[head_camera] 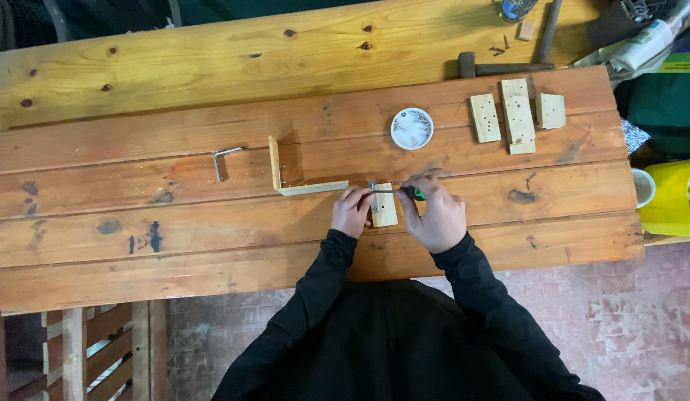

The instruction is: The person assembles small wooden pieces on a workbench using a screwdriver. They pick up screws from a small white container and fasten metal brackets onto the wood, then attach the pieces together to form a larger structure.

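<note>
The left hand (351,212) is clamped on a small wooden block (384,207) lying on the table (211,245), just right of an L-shaped wooden piece (285,178). The right hand (437,215) grips a green-handled screwdriver (404,192), its tip at a metal fitting (372,186) on the block's top edge. This looks like fastening; steady pressure seems needed. The screw itself is too small to make out.

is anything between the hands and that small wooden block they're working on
Nothing visible does. The left hand rests directly against the small pale wooden block on the brown plank workbench, and the right hand points a green-handled screwdriver at the block's top edge.
</note>
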